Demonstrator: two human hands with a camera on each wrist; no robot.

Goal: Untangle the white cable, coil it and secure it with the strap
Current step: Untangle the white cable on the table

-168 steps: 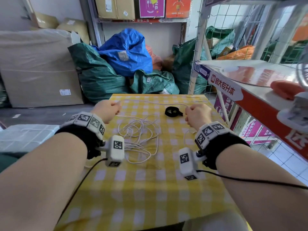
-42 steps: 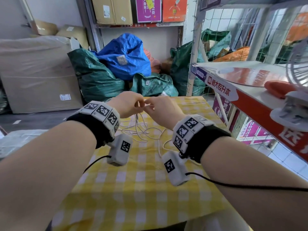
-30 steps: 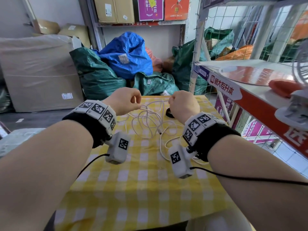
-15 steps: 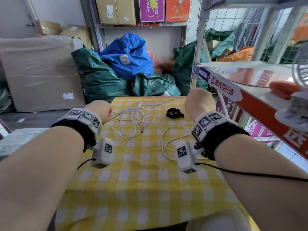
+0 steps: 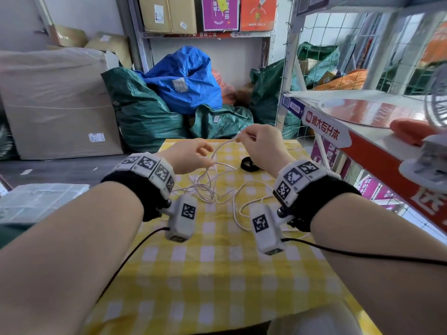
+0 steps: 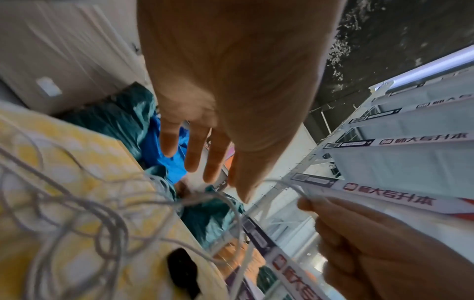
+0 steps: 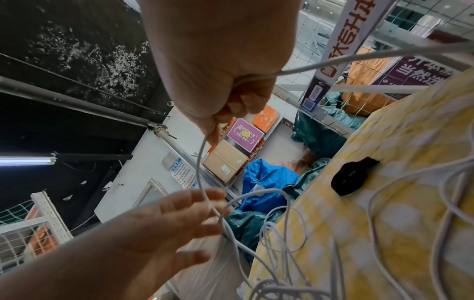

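Note:
A thin white cable (image 5: 210, 188) lies in loose tangled loops on the yellow checked tablecloth (image 5: 217, 274). One strand rises from the pile to my right hand (image 5: 242, 137), which pinches it above the table's far edge. In the right wrist view, my right hand (image 7: 231, 105) has its fingers curled round that strand. My left hand (image 5: 205, 153) hovers just left of it with fingers straight and spread. The strand runs across the fingertips (image 7: 205, 201) of that hand. A black strap (image 5: 249, 164) lies curled on the cloth below my right hand, also seen as the strap (image 7: 351, 176) and the strap (image 6: 183, 272).
A metal shelf unit with a red and white edge (image 5: 358, 141) stands close on the right and carries a small fan (image 5: 435, 110). Green and blue sacks (image 5: 183, 78) are piled past the table's far edge. A large wrapped box (image 5: 55, 102) stands at the left.
Half a second ago my hands were wide apart, each gripping the cable. Now they have come together over the far edge. My left hand has let go and opened; my right still holds the strand.

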